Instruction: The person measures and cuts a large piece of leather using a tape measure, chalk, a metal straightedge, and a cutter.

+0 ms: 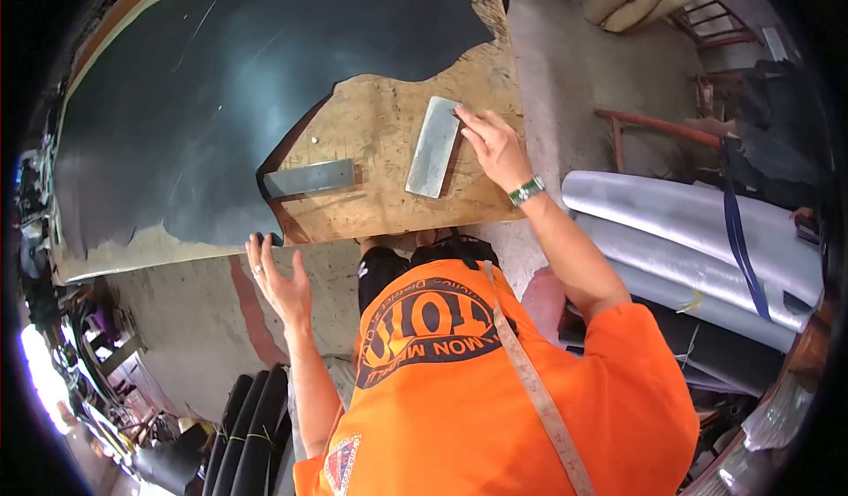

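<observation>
Black leather point(212, 81) with an irregular edge spreads over the left and back of a wooden table point(380, 125). A grey metal plate point(433, 147) lies tilted on the bare wood. My right hand point(495, 147) is at the plate's upper right corner, fingers apart, the fingertips at or just beside its edge. A second flat metal piece point(314, 178) lies to the left, one end against the leather. My left hand point(281, 282) is in front of the table's near edge, fingers spread and empty, its fingertips close to the leather's lower corner.
Silvery rolls point(689, 222) and dark rolls point(724, 355) lie on the right beyond my arm. Black rolls point(247, 434) stand at the lower left. A red metal frame point(658, 125) is at the right. A measuring tape point(539, 390) hangs over my orange shirt.
</observation>
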Demonstrator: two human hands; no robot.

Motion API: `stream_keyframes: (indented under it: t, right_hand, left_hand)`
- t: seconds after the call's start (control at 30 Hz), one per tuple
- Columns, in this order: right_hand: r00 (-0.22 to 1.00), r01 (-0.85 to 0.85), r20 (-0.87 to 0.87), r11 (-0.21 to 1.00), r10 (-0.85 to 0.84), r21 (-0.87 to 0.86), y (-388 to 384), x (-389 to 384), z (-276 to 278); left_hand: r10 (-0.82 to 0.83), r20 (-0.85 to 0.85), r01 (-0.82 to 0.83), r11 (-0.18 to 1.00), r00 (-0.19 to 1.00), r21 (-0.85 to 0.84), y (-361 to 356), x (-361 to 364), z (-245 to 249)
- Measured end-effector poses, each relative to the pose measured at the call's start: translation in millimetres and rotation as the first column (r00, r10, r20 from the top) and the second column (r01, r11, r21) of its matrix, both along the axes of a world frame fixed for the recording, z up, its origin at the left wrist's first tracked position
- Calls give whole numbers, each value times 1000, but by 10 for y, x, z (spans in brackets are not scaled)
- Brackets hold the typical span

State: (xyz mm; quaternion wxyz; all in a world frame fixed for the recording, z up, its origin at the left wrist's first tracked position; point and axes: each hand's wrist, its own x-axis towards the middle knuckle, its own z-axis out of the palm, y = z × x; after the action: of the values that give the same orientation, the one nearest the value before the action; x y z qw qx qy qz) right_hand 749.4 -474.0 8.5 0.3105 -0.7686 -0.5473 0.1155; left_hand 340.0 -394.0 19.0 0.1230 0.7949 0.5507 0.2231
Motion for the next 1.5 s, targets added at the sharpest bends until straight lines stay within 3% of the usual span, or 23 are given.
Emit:
stream_keyframes:
  t: [0.07, 0.1, 0.2, 0.23, 0.33, 0.37, 0.47, 0.6, 0.63, 0.73, 0.87, 0.9, 1.0, 1.03, 1.13, 1.17, 1.27, 1.3, 1.4, 1.43, 1.5]
  right_hand:
    - [993, -52, 104, 998, 57, -47, 60, 91, -227]
    - [986, -76, 137, 982, 100, -171, -3, 32, -282]
    - [939, -265, 217, 963, 267, -42, -151, 50, -321]
    - [967, -171, 161, 973, 196, -156, -113, 108, -331]
    - [982, -41, 177, 993, 61, -113, 75, 102, -304]
    - [965, -199, 166, 979, 205, -53, 16, 43, -354]
    - [921, -320, 180, 933, 347, -163, -146, 19, -209]
    - [973, -109, 195, 992, 119, -61, 147, 126, -253]
    - [982, -124, 115, 972, 149, -201, 41, 43, -206]
    - [937, -268, 186, 950, 295, -160, -100, 67, -221]
    - [988, -14, 152, 992, 33, -124, 237, 256, -318]
    - [970, -148, 170, 978, 172, -147, 143, 204, -332]
    - [956, -237, 130, 954, 262, -181, -124, 45, -217]
    - [930, -243, 260, 965, 261, -100, -58, 141, -289]
    - [977, -55, 205, 998, 59, -28, 230, 192, -346]
    - [963, -143, 214, 984, 163, -107, 148, 133, -349]
    - [945, -214, 213, 962, 249, -171, -115, 31, -231]
    - [969, -125, 183, 971, 164, -203, 6, 87, -256]
    - [983, -56, 173, 998, 61, -35, 181, 84, -384]
    - [956, -131, 245, 983, 160, -130, -9, 11, -359]
    - [926, -189, 308, 974, 218, -123, -63, 52, -315]
  left_hand:
    - [45, 59, -46, 999, 997, 19, -246, 56, -25]
    - [27, 59, -29, 999, 998, 28, -363, 58, -73]
    - [-36, 94, 38, 999, 995, -20, -625, 211, -154]
    - [-61, 130, 72, 994, 990, -81, -662, 327, -209]
    - [-180, 166, 209, 961, 970, -180, -620, 892, -167]
    - [-216, 139, 236, 961, 966, -142, -573, 1077, -226]
    - [-288, 79, 295, 951, 954, -94, -438, 1599, -391]
    - [-258, 105, 259, 966, 960, 1, -399, 1978, -708]
    - [-265, 102, 266, 964, 959, 1, -408, 1984, -758]
    - [-306, 64, 308, 951, 950, -25, -402, 2002, -734]
    - [-340, 26, 340, 940, 940, 11, -364, 2039, -807]
    - [-355, 48, 356, 935, 934, -11, -344, 2036, -774]
    - [-374, 22, 374, 928, 927, 14, -329, 2034, -757]
    - [-372, 50, 372, 928, 927, -5, -327, 2034, -790]
    - [-384, 40, 382, 923, 923, 40, -305, 2041, -791]
    - [-387, 72, 384, 922, 919, 45, -294, 2032, -786]
    - [-399, 107, 398, 917, 911, 33, -287, 1995, -762]
    - [-395, 91, 394, 919, 914, 28, -290, 1996, -790]
    - [-386, 101, 387, 922, 917, 9, -287, 2004, -794]
    - [-381, 94, 381, 924, 920, 22, -286, 1999, -807]
    - [-368, 75, 367, 930, 927, 27, -265, 2005, -771]
